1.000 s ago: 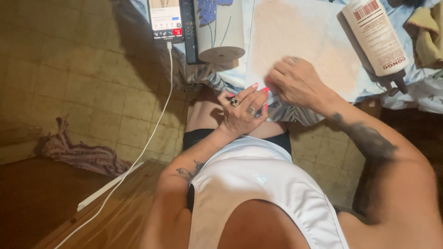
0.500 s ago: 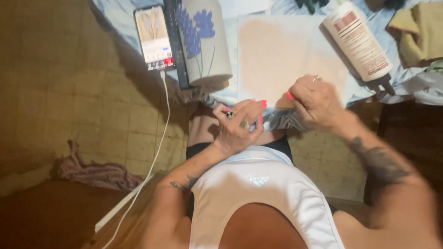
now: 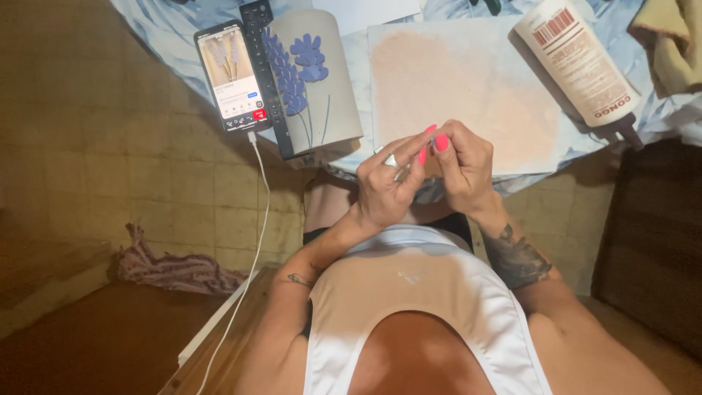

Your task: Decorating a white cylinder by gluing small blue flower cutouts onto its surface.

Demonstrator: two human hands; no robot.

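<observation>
My left hand (image 3: 384, 183) and my right hand (image 3: 464, 164) meet in front of my chest, just off the table's near edge. Thumbs and forefingers, with pink nails, pinch together on a tiny piece (image 3: 432, 133) too small to make out. Rings show on the left hand. Right behind the hands lies a pale board (image 3: 475, 80) smeared with pinkish colour. To its left a grey cylinder (image 3: 322, 88) with raised purple flowers lies on its side.
A phone (image 3: 228, 77) with a lit screen and a black remote (image 3: 265, 69) lie at the table's left, with a white cable (image 3: 256, 212) hanging down. A white bottle (image 3: 578, 62) lies at right, beside a yellow cloth (image 3: 673, 44). A rag (image 3: 175, 269) is on the tiled floor.
My right hand has lifted off the board and come toward me. Both hands have risen from the table edge and joined fingertip to fingertip. The view has tilted down slightly.
</observation>
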